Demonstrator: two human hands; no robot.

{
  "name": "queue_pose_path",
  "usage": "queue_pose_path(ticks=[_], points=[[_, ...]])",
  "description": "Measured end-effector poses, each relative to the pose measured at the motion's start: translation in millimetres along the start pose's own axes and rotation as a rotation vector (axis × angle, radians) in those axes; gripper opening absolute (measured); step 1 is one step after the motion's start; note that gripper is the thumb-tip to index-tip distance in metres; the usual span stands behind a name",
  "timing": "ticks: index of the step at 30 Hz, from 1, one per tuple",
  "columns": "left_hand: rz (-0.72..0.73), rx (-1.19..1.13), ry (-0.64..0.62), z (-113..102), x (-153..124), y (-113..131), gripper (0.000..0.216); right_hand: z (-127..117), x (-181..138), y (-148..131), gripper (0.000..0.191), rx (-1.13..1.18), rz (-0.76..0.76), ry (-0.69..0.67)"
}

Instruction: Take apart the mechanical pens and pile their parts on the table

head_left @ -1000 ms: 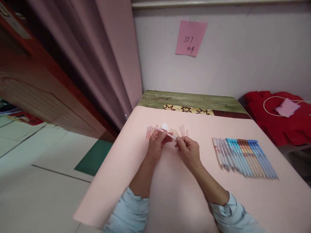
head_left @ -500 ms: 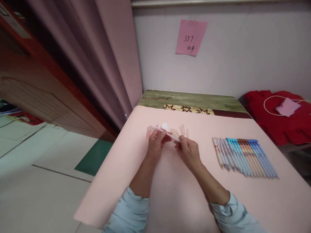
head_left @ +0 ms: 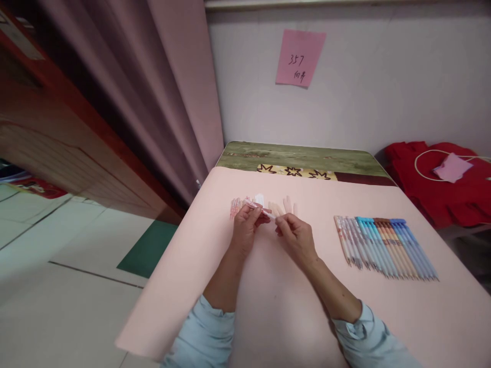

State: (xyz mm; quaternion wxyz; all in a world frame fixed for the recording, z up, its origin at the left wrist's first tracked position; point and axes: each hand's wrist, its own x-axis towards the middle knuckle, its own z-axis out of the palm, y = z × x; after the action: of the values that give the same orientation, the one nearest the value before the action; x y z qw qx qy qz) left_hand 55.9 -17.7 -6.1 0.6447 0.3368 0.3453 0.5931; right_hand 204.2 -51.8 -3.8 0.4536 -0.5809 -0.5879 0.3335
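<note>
Between my two hands is a slim pen [head_left: 267, 212], its left part patterned pink and clear, its right part pale. My left hand [head_left: 244, 230] is closed around the patterned part. With thumb and fingers, my right hand [head_left: 298, 236] pinches the pale end. Just beyond my left hand lie several pink patterned pen parts [head_left: 235, 207], partly covered by the fingers. A small white piece [head_left: 260, 199] and several pale translucent pieces [head_left: 288, 205] sit behind the hands. Off to the right, a row of pens [head_left: 385, 248] lies side by side in grey, turquoise, brown and blue.
A pale pink sheet [head_left: 284, 317] covers most of the green-topped table [head_left: 307, 153]. The wall behind bears a pink note [head_left: 301, 59]. Red cloth [head_left: 414, 189] with a cord and a pink paper is at right. A curtain [head_left: 180, 76] and wooden door [head_left: 88, 148] stand left.
My right hand has moved slightly left, toward my left hand. Less of the pale part shows between them. The laid-out pens and loose parts have stayed put.
</note>
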Motion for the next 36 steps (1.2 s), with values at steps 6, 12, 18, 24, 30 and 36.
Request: queue_pose_path(ticks=[6,12,18,24,30,36], points=[[-0.001,0.002,-0.004,-1.0,0.4,-0.6,0.026,0.9,0.7,1.8,0.035,-0.017,-0.030,0.045],[0.003,0.022,-0.012,-1.8,0.5,-1.5,0.026,0.2,0.9,2.7,0.038,-0.015,-0.005,-0.016],[-0.001,0.043,-0.017,-1.6,0.7,-0.8,0.028,0.2,0.3,1.3,0.042,-0.018,0.003,-0.032],[-0.001,0.054,-0.011,-1.9,0.4,-0.7,0.029,0.1,0.5,2.3,0.034,-0.052,-0.004,-0.003],[-0.005,0.066,-0.009,-1.7,0.6,-0.4,0.029,-0.1,0.6,2.1,0.035,-0.020,-0.005,-0.011],[0.004,0.098,-0.013,-1.4,0.1,0.7,0.027,0.7,0.1,3.2,0.035,-0.019,0.018,-0.082]])
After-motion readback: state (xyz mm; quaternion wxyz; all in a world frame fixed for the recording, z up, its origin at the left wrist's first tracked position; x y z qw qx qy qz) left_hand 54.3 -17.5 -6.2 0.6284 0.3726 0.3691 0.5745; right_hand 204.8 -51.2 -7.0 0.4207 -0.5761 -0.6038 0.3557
